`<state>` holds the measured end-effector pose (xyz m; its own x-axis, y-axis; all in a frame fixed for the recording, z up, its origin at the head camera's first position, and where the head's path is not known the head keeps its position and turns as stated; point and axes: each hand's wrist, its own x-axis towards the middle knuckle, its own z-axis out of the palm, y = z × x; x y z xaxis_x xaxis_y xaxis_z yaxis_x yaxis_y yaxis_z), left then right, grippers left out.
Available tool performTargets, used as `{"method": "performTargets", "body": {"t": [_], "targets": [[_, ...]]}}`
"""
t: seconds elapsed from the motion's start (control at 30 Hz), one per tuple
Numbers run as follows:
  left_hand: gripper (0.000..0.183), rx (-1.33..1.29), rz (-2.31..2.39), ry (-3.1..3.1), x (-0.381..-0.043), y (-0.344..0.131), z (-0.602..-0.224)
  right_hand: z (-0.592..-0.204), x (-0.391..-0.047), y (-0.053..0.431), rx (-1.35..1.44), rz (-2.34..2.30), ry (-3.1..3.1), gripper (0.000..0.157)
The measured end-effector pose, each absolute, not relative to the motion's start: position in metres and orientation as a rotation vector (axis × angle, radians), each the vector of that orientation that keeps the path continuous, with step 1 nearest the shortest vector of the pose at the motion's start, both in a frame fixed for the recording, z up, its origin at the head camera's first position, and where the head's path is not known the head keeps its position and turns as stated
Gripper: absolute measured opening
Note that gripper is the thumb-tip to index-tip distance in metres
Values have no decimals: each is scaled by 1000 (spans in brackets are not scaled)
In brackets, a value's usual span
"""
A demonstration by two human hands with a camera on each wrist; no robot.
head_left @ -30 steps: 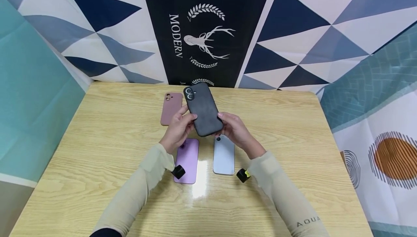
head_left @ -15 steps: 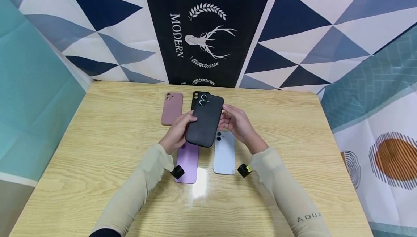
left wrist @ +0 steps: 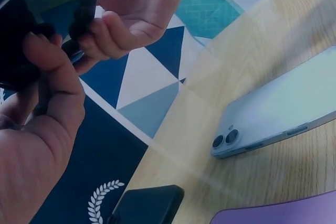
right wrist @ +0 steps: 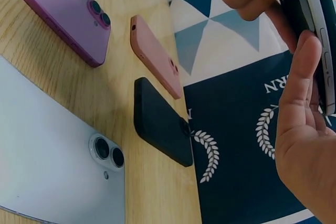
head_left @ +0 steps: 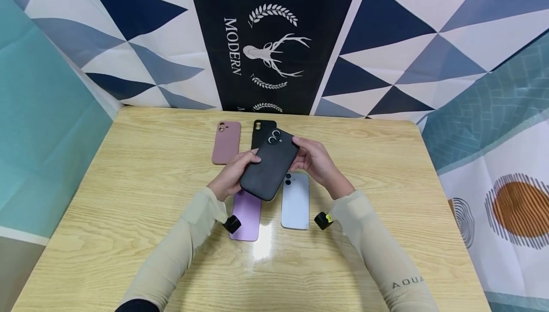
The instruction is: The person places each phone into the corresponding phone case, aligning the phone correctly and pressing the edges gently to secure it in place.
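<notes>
A phone in a black case [head_left: 268, 166] is held above the table, back up, its camera end tilted to the right. My left hand [head_left: 233, 171] grips its left side, thumb on the back. At the upper right corner, my right hand [head_left: 316, 159] pinches the edge. The right wrist view shows the phone's pale side with buttons [right wrist: 326, 59] bare beside the dark case, and my right thumb [right wrist: 300, 82] against it. Below the held phone lie a purple phone [head_left: 246, 219] and a pale blue phone [head_left: 296, 202], both back up.
An empty pink phone case [head_left: 226, 143] lies toward the back of the wooden table [head_left: 364, 174]. Beside it, a black phone case [head_left: 262, 131] is partly hidden behind the held phone. A patterned cloth [head_left: 274, 83] hangs behind the table's back edge.
The held phone has come lower and turned clockwise, uncovering part of the black case on the table. My right hand has shifted from its lower right edge to its upper right corner.
</notes>
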<state>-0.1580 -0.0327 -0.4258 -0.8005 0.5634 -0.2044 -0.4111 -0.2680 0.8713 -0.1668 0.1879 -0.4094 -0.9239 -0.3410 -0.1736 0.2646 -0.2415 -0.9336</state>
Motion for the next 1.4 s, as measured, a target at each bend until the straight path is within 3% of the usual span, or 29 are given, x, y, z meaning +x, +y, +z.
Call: {"method": "performTargets", "body": {"t": [0.33,0.6,1.0,1.4], "targets": [[53,21,2118,1351,-163,-31,-423,-404,-164,195,-44,-2320,1693,29],[50,41,2166,1271,-162,-33,-417,-402,-161,196,-24,-2473,1658,29],[24,169,2037,1412,-157,-38,-419,-403,-159,194,-17,-2596,1610,22],[22,168,2041,1554,-155,-41,-417,-408,-157,195,-105,-2562,1477,20]]}}
